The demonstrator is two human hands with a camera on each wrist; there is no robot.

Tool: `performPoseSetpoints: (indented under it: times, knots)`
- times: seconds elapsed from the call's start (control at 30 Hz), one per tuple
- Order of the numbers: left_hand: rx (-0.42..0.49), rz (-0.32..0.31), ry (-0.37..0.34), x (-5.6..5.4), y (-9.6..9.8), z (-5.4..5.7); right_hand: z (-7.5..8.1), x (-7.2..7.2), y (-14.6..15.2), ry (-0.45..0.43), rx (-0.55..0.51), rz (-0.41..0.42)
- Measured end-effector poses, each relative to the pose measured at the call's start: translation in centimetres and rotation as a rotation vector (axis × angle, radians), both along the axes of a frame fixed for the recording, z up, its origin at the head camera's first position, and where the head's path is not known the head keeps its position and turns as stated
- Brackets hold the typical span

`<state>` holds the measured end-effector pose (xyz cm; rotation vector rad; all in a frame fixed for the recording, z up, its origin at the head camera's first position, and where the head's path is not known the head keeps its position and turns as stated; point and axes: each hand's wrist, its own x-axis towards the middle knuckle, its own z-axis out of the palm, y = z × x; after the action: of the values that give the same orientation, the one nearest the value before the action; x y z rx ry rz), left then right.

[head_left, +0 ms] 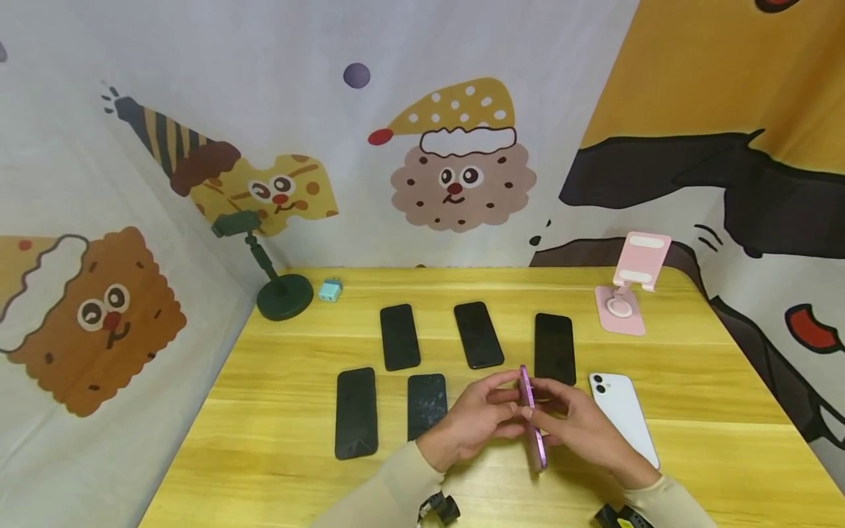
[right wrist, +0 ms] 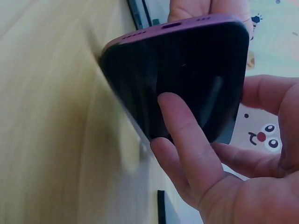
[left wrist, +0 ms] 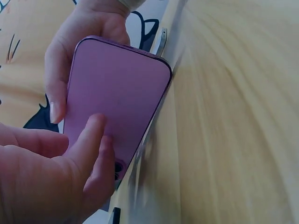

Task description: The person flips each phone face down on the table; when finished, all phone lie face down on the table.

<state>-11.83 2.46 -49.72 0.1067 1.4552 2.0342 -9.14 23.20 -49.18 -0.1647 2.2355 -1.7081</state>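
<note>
Between both hands a purple smartphone [head_left: 533,422] stands on its long edge, close over the table. Its plain purple back, with a camera bump at the far lower corner, faces the left hand in the left wrist view; its dark screen faces the right hand in the right wrist view. My left hand [head_left: 472,418] grips it from the left, fingertips against the back [left wrist: 117,88]. From the other side my right hand [head_left: 577,422] holds it, fingers spread on the screen [right wrist: 196,60] and thumb at the upper edge. A white phone [head_left: 626,414] lies camera side up beside the right hand.
Several dark phones lie on the wooden table [head_left: 264,411], one [head_left: 426,403] right by the left hand, another [head_left: 554,345] beyond the right. Farther back are a dark green stand [head_left: 284,295], a light blue charger plug [head_left: 331,290] and a pink phone stand [head_left: 620,312]. Printed cloth hangs behind.
</note>
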Motion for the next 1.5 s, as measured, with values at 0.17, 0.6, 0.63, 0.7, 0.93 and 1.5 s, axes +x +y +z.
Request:
performPoseSetpoints:
  times: [0.17,0.6,0.63,0.7,0.93,1.5]
  knots:
    - [-0.050,0.015,0.020,0.0,-0.4,0.4,0.3,0.2,0.2,0.015,-0.027,0.000]
    - [-0.156,-0.001,0.046,-0.5,-1.4,-0.5,0.8,0.4,-0.2,-0.008,0.007,-0.153]
    - [-0.155,-0.004,0.047,-0.6,-1.4,-0.6,0.9,0.4,-0.2,-0.014,-0.005,-0.158]
    - [-0.151,-0.011,0.050,-0.6,-1.5,-0.6,0.9,0.4,-0.1,-0.026,-0.022,-0.164]
    - [-0.141,0.002,0.048,-0.7,-1.4,-0.5,0.5,0.4,0.4,-0.075,-0.065,-0.172]
    - [-0.245,-0.052,0.056,-0.6,-1.5,-0.5,-1.1,0.3,1.3,-0.103,0.127,-0.178]
